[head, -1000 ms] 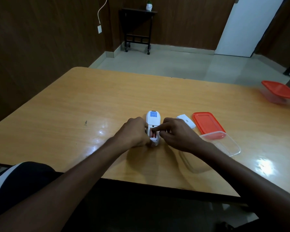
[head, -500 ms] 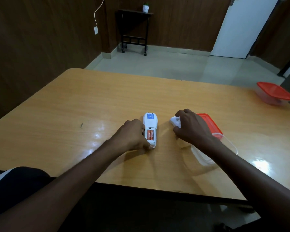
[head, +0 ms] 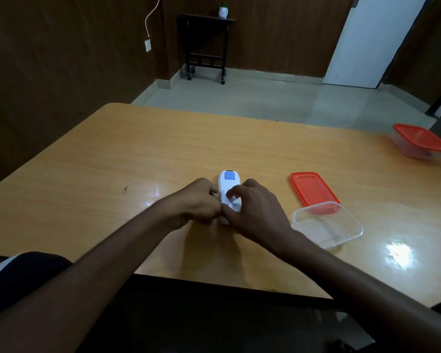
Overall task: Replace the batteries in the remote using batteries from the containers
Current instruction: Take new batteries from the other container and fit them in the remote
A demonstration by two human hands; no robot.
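The left hand (head: pixel 198 202) was curled against the left edge of the remote (head: pixel 229 191), bracing it on the table (head: pixel 112 159). The right hand (head: pixel 253 212) lay over the lower half, fingertips (head: pixel 231 194) pressed on what looked like the battery cover; whether it was seated could not be told. To close it well, the cover should probably be kept flat, slid along the body until it catches, with the left hand resisting the push. The remote lay face down near the table's near edge, long axis running away from the person, labelled end farthest. To the right sat an open tub (head: pixel 327 226) and, touching its far edge, a red lid (head: pixel 311 189); a lidded tub (head: pixel 418 142) stood well apart.
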